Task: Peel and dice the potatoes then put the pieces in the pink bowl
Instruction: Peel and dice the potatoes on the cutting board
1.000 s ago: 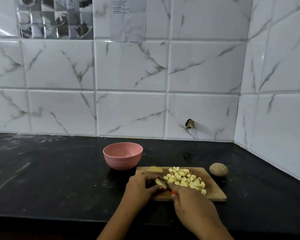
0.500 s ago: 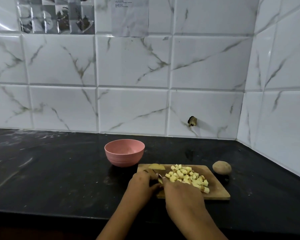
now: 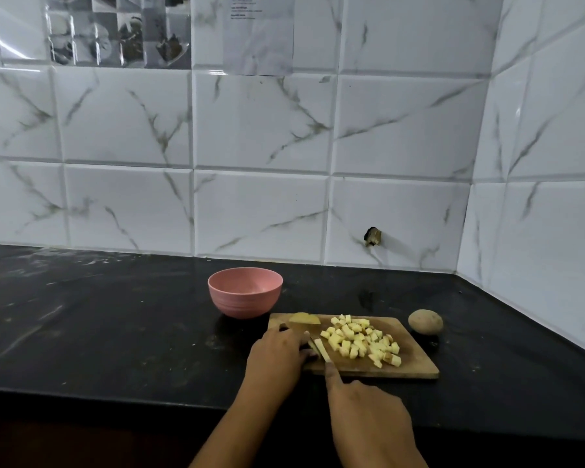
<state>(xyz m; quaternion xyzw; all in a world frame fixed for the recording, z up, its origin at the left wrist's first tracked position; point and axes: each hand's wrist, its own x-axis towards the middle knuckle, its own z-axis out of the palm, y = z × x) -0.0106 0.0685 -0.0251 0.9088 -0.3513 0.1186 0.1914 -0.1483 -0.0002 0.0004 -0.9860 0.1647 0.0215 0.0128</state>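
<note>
Head view: both your hands work at the near-left end of the rectangular wooden cutting board (image 3: 416, 361), potato partly diced.
Your left hand (image 3: 277, 354) lies knuckles-up, fingers bent down onto pale, flat potato strips (image 3: 322, 350). Your right hand (image 3: 368, 412), close by but not touching it, stretches its index finger to one strip's near end; whether its other fingers grip anything cannot be told. Small yellow cubes (image 3: 358, 342) are heaped mid-board; a domed cut piece (image 3: 304, 318) lies at the far left corner. The round, ribbed pink bowl (image 3: 245, 304) stands just beyond that corner on the glossy black counter (image 3: 115, 332). A smooth oval unpeeled potato (image 3: 425, 320) rests just off the board's far right corner.
</note>
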